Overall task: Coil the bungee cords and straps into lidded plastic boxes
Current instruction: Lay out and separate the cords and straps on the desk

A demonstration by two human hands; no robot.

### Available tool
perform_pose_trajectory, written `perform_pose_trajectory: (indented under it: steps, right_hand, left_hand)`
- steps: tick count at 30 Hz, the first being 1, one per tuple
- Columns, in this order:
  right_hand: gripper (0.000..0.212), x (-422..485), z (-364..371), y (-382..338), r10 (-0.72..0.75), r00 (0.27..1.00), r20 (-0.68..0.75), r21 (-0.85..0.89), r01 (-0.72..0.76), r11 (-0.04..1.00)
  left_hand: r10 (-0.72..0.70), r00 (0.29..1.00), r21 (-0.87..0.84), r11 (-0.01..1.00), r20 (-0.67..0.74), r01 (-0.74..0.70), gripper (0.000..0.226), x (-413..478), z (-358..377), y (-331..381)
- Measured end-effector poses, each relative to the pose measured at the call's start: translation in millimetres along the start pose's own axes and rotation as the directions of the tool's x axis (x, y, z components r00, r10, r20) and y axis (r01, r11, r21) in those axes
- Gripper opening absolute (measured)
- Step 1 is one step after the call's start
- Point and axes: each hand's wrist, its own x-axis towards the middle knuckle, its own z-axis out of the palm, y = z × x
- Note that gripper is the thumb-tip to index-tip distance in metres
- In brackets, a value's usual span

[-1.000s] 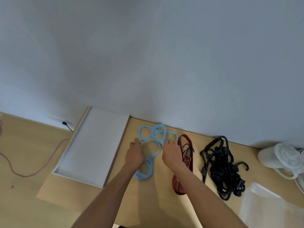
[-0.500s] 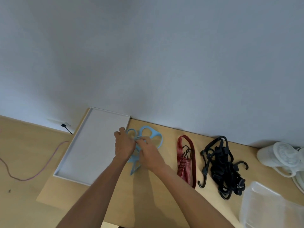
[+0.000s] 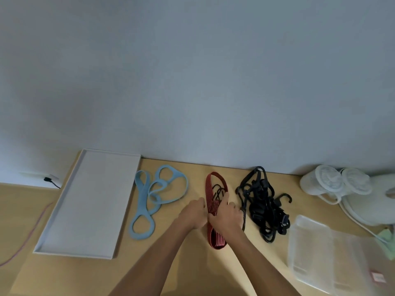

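Table (image 3: 192, 265) of pale wood, far edge against plain grey wall (image 3: 192, 82). Red striped cord (image 3: 210, 189) near middle of table, laid lengthwise away from the person, black hooks bunched at its far half. Left hand (image 3: 193, 212) at the cord's left edge, fingers curled, pinching the band about midway along. Right hand (image 3: 226, 215) closed round the same cord from the right, thumb laid across the hooks. Hands touching each other over the cord. Near end of cord flat on table between the forearms. Blue strap (image 3: 142, 195) to the left, loose, in several open loops, flat on table, well clear of both hands. White tray (image 3: 85, 210) further left, just beside the blue strap, long side running away from the person. Black cords (image 3: 263, 201) in a tangled heap just right of the right hand, one hook sticking out to the right. Clear plastic box (image 3: 316, 253) at near right, close to the heap, not touching it; lid on or off: cannot tell. White fan (image 3: 333, 182) at far right by the wall. Pink cable (image 3: 32, 229) on floor left of table; black plug (image 3: 48, 179) at foot of wall.
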Motion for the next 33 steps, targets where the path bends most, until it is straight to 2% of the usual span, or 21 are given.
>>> perform_pose_trajectory:
  steps: [4, 7, 10, 13, 16, 19, 21, 25, 29, 33]
  right_hand:
    - [0.072, -8.7, 11.0, -14.2, -0.091, 0.996, -0.012, 0.187, 0.091, 0.978]
    - [0.059, -15.2, 8.0, -16.6, -0.148, 0.988, -0.050, 0.275, 0.156, 0.949]
    - [0.042, -10.2, -11.6, 6.1, -0.139, 0.969, -0.205, 0.229, 0.185, 0.956]
    - [0.043, 1.1, -31.5, 47.7, -0.044, 0.930, -0.366, 0.099, 0.086, 0.991]
    - [0.054, 7.7, -40.0, 86.7, 0.052, 0.953, -0.298, 0.031, -0.044, 0.999]
    - [0.062, 9.8, -33.8, 112.4, 0.087, 0.978, -0.187, 0.009, -0.086, 0.996]
    - [0.063, 10.7, -30.1, 123.6, 0.077, 0.981, -0.178, 0.036, -0.072, 0.997]
    - [0.061, 15.4, -33.2, 137.3, 0.060, 0.977, -0.204, 0.139, -0.032, 0.990]
    - [0.061, 18.5, -36.9, 143.5, 0.021, 0.979, -0.205, 0.178, 0.016, 0.984]
    - [0.059, 17.7, -37.6, 147.4, -0.010, 0.973, -0.232, 0.189, 0.055, 0.980]
  left_hand:
    - [-0.010, 0.998, 0.035, 0.999, -0.067, 0.013, 0.011, -3.4, -1.6, -6.4]
    - [-0.061, 0.985, 0.049, 0.996, -0.164, 0.069, 0.012, -5.7, -12.0, -6.1]
    - [0.017, 0.956, 0.069, 0.998, -0.293, 0.003, 0.019, -2.8, -16.1, 13.9]
    - [0.158, 0.945, 0.059, 0.987, -0.287, -0.147, 0.018, 4.4, -8.0, 50.1]
    - [0.233, 0.962, 0.059, 0.972, -0.140, -0.227, 0.027, 12.3, 12.6, 84.3]
    - [0.171, 0.985, 0.040, 0.984, 0.005, -0.171, 0.036, 22.0, 41.9, 102.5]
    - [0.109, 0.993, 0.063, 0.992, 0.039, -0.111, 0.047, 26.9, 58.7, 109.3]
    - [0.022, 0.997, 0.106, 0.994, -0.077, -0.014, 0.061, 30.0, 75.2, 119.7]
    - [-0.019, 0.989, 0.056, 0.998, -0.143, 0.028, 0.051, 32.6, 71.1, 124.2]
    - [0.004, 0.979, 0.037, 0.999, -0.203, 0.003, 0.042, 29.8, 55.4, 130.4]
